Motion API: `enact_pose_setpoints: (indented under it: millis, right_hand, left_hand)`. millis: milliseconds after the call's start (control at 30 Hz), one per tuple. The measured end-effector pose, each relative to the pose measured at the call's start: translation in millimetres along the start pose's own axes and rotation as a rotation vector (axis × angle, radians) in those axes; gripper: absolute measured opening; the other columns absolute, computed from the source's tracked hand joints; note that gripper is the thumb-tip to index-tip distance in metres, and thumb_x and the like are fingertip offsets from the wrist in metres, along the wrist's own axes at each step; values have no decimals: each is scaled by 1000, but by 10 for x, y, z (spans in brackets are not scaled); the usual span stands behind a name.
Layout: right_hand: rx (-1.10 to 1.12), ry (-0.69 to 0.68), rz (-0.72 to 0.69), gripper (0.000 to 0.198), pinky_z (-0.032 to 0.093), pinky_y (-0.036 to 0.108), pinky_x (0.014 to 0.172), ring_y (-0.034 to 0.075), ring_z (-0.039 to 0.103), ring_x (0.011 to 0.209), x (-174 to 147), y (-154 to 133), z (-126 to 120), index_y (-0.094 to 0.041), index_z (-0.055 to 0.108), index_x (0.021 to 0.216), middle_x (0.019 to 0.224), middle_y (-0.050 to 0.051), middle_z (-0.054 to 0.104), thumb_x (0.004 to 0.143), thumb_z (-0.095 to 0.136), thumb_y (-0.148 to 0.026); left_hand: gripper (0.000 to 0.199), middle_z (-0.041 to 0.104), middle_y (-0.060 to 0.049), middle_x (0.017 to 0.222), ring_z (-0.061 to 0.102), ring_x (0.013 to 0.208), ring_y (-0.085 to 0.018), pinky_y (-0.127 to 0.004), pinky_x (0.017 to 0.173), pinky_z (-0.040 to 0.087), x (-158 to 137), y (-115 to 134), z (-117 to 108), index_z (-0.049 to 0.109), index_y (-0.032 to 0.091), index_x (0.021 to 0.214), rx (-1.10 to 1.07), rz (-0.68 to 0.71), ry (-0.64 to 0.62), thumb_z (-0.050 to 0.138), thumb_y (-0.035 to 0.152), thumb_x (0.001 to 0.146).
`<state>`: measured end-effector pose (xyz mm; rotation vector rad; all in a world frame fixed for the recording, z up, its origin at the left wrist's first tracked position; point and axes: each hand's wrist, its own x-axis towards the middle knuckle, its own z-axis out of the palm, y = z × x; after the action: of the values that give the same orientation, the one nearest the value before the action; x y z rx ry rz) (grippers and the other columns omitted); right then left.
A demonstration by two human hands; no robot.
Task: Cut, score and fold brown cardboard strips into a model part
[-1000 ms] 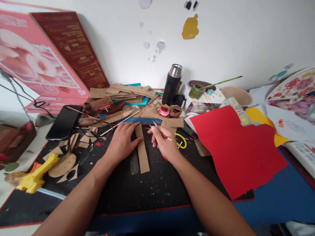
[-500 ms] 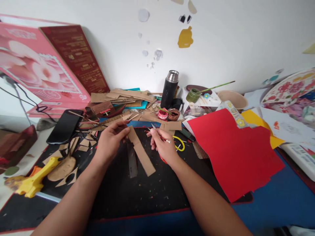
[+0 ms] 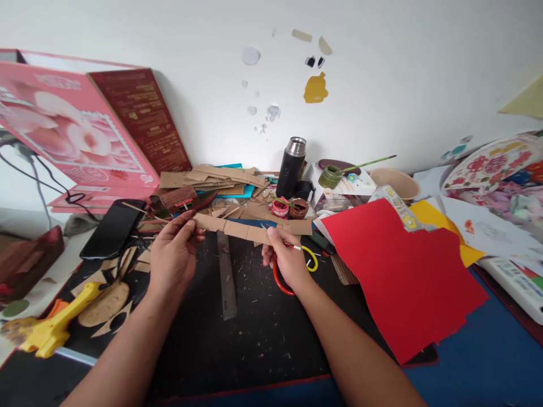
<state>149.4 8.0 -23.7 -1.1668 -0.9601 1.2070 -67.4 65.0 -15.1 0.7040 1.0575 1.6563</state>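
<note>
A narrow brown cardboard strip (image 3: 241, 230) with crease lines across it is stretched level between my two hands, above the black mat. My left hand (image 3: 176, 249) pinches its left end between thumb and fingers. The right end is gripped by my right hand (image 3: 284, 254), which also holds a slim pointed tool (image 3: 293, 246); its kind I cannot make out. Below the strip a dark metal ruler (image 3: 227, 277) lies on the mat. Scissors with a red loop (image 3: 282, 282) and a yellow loop (image 3: 313, 259) lie partly hidden by my right hand.
A yellow glue gun (image 3: 59, 322) and cardboard scraps lie left, near a black phone (image 3: 112, 229). Behind stand a black flask (image 3: 291, 169), paint jars (image 3: 280, 207) and stacked cardboard (image 3: 212, 176). Red paper (image 3: 403, 277) covers the right; a pink box (image 3: 76, 130) stands back left.
The cardboard strip has swung from slanting down under my left hand to nearly level. My right hand now grips its other end. The view has tilted up slightly.
</note>
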Motion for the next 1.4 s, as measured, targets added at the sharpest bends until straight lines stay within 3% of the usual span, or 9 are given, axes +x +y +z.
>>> enact_pose_setpoints:
  millis: [167, 333, 500, 633, 733, 967, 1067, 1267, 1400]
  right_hand:
    - [89, 69, 29, 60, 35, 21, 36, 12, 57, 40, 48, -2, -20, -21, 63, 71, 55, -2, 62, 80, 81, -77]
    - [138, 105, 60, 64, 32, 22, 35, 13, 54, 38, 105, 11, -70, -23, 54, 65, 46, -6, 51, 76, 82, -79]
    - [150, 67, 60, 65, 32, 22, 36, 13, 54, 38, 85, 13, -65, -24, 52, 64, 44, -8, 44, 77, 83, -79]
    - [160, 52, 55, 64, 33, 22, 37, 12, 53, 38, 61, 18, -57, -23, 54, 64, 45, -7, 45, 78, 84, -78]
    - [143, 62, 58, 61, 33, 22, 36, 11, 51, 37, 59, 27, -61, -21, 63, 68, 46, -7, 48, 82, 82, -77]
    - [111, -45, 54, 59, 33, 21, 36, 12, 57, 39, 57, 31, -42, -19, 73, 79, 51, -4, 57, 87, 76, -77]
    - [48, -58, 32, 60, 34, 21, 37, 12, 56, 39, 32, 16, -27, -20, 67, 73, 51, -4, 58, 86, 76, -78]
    - [-67, -50, 50, 58, 38, 21, 41, 12, 56, 41, -1, -3, -34, -22, 59, 68, 49, -5, 57, 88, 76, -74]
    - [-62, -65, 59, 58, 39, 22, 42, 13, 59, 43, 3, 20, -44, -23, 58, 67, 49, -5, 55, 89, 76, -74]
  left_hand:
    - [40, 68, 2, 82, 61, 66, -10, -21, 59, 48, 0, -29, -19, 80, 18, 101, 79, -90, -63, 92, 27, 64]
    - [24, 69, -1, 81, 61, 72, -16, -24, 61, 48, 38, 10, -76, 72, 21, 76, 261, -20, -131, 87, 40, 70]
    - [50, 64, -1, 66, 52, 55, -16, -25, 50, 37, -47, 216, -80, 73, 20, 74, 599, -261, -488, 84, 69, 75]
    - [49, 74, -5, 76, 62, 65, -20, -27, 59, 45, -187, 317, -4, 82, 21, 84, 728, -372, -857, 88, 69, 74]
    - [48, 76, -6, 76, 63, 64, -20, -26, 58, 46, -268, 302, 38, 83, 22, 83, 749, -477, -1008, 87, 69, 76]
    - [57, 72, -5, 65, 57, 51, -17, -26, 49, 40, -300, 202, 90, 72, 21, 77, 619, -407, -642, 82, 77, 75]
    - [58, 75, -6, 71, 62, 57, -19, -27, 53, 44, -345, 177, 111, 74, 21, 80, 686, -396, -741, 77, 79, 80]
    - [60, 67, -1, 66, 60, 63, -17, -28, 61, 45, -415, 212, 117, 70, 20, 71, 858, -192, -992, 62, 75, 94]
    - [46, 78, -4, 89, 71, 84, -25, -34, 80, 54, -269, 216, 10, 79, 22, 95, 1076, 86, -828, 55, 60, 102]
